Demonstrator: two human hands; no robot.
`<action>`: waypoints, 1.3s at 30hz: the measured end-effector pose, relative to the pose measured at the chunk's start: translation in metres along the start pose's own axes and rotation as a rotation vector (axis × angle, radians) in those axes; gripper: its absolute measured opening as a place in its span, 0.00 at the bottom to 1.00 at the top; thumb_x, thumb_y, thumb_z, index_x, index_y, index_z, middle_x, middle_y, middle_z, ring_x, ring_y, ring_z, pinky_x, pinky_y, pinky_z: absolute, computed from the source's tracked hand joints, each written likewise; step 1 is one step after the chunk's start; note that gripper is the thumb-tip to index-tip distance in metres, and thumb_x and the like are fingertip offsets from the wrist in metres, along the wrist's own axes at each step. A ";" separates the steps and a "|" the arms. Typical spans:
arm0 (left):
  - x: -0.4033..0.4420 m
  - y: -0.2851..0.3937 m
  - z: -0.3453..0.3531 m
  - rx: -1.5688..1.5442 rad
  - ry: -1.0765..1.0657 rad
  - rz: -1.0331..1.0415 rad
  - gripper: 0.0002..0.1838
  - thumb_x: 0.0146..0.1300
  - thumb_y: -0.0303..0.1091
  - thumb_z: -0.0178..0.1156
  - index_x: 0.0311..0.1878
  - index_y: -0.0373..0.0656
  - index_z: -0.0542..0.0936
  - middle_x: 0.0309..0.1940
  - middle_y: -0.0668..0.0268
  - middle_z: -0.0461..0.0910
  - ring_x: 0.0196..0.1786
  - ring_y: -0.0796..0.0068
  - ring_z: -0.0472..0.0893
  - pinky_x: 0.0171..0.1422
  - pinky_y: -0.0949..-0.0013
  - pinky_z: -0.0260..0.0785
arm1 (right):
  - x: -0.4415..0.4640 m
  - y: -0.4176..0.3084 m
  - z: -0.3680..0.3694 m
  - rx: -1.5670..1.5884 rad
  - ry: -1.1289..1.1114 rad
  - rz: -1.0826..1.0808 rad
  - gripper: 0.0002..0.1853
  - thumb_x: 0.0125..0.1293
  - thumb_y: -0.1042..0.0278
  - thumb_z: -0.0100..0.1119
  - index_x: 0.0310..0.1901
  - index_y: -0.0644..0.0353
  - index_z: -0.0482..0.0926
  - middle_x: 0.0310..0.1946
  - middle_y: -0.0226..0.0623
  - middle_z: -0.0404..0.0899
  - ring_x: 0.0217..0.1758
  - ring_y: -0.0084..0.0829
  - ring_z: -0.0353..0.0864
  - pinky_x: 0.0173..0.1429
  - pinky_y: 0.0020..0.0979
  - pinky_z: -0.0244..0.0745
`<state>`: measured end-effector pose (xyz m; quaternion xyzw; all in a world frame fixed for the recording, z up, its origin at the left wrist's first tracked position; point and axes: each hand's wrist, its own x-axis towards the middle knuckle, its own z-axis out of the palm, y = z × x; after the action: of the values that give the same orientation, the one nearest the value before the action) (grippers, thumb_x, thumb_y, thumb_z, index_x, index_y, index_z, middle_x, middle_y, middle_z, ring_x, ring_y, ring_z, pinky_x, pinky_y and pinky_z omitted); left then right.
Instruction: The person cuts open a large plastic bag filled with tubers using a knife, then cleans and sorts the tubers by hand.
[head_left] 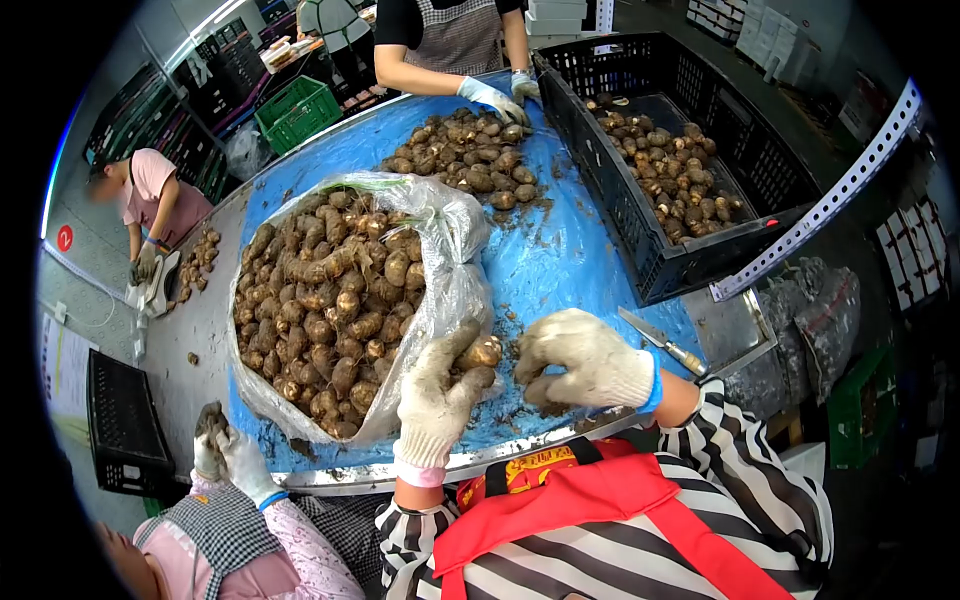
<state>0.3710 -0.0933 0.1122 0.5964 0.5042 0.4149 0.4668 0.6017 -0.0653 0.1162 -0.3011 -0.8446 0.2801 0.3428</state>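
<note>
My left hand (440, 392), in a soiled white glove, is closed around a single taro (483, 352) beside the clear plastic bag (455, 235). Brown, hairy taros (325, 300) fill that bag. To the right, my gloved right hand (588, 358) hovers over the blue sheet (540, 275), its fingers curled inward toward the thumb. Whatever may be between those fingertips is hidden. A knife (660, 340) with a wooden handle lies just beyond my right hand.
Across the table, a co-worker's gloved hands (495, 100) touch a loose taro pile (465, 155). A black crate (640, 240) holding taros stands at right, near a perforated metal post (830, 225). Another co-worker's gloved hands (232, 455) are at lower left. A person stands by a scale (160, 285).
</note>
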 end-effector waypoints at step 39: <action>-0.015 -0.040 0.036 -0.423 0.084 -0.036 0.33 0.67 0.26 0.68 0.73 0.30 0.70 0.58 0.56 0.82 0.54 0.70 0.84 0.59 0.68 0.79 | -0.018 0.010 0.048 0.476 0.288 0.561 0.13 0.64 0.77 0.60 0.50 0.66 0.85 0.38 0.42 0.87 0.38 0.27 0.85 0.45 0.31 0.80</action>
<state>0.3952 -0.1107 0.0649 0.4581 0.4353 0.5278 0.5675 0.5790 -0.0837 0.0727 -0.4685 -0.5843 0.5059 0.4280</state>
